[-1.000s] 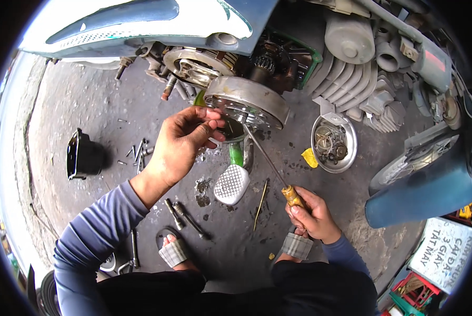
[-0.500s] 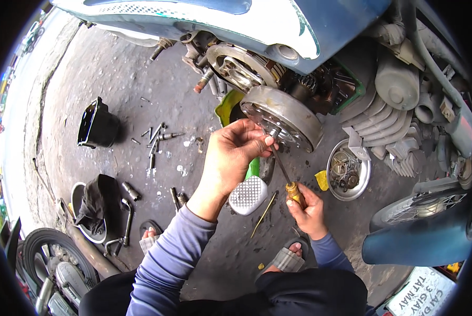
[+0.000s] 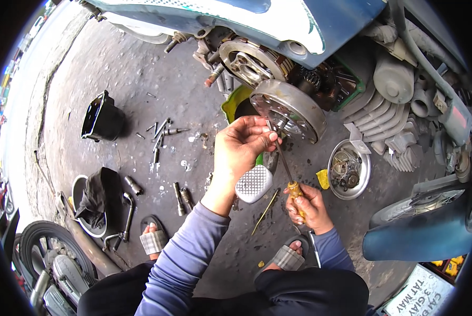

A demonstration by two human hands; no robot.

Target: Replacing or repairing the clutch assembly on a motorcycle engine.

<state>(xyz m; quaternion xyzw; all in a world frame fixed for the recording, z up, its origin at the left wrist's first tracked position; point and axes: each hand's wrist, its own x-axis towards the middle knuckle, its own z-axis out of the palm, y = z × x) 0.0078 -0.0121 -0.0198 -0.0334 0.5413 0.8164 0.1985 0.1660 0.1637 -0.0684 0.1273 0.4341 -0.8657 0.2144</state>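
My right hand point(image 3: 312, 209) is closed round the amber handle of a screwdriver point(image 3: 285, 166), whose thin shaft slants up toward the engine. The fingers of my left hand point(image 3: 241, 145) pinch the shaft near its tip; whether a small part is also between them, I cannot make out. Just beyond the fingertips is a round metal clutch drum point(image 3: 312, 113), its centre shaft point(image 3: 281, 122) showing beside my left fingers. Behind it sits a second clutch wheel point(image 3: 249, 68) on the opened engine of a motorbike with blue and white bodywork point(image 3: 346, 26).
Below the engine are a yellow-green container point(image 3: 235, 102) and a ridged foot pedal point(image 3: 254, 184). A metal bowl of parts point(image 3: 366, 179) stands right. Bolts point(image 3: 162, 131), sockets point(image 3: 179, 199), a black box point(image 3: 103, 117) and a bucket with dark cloth point(image 3: 79, 184) lie left.
My left fingers and the screwdriver tip have come slightly away from the drum's centre. My right hand's fingers have shifted on the handle. The view has moved a little.
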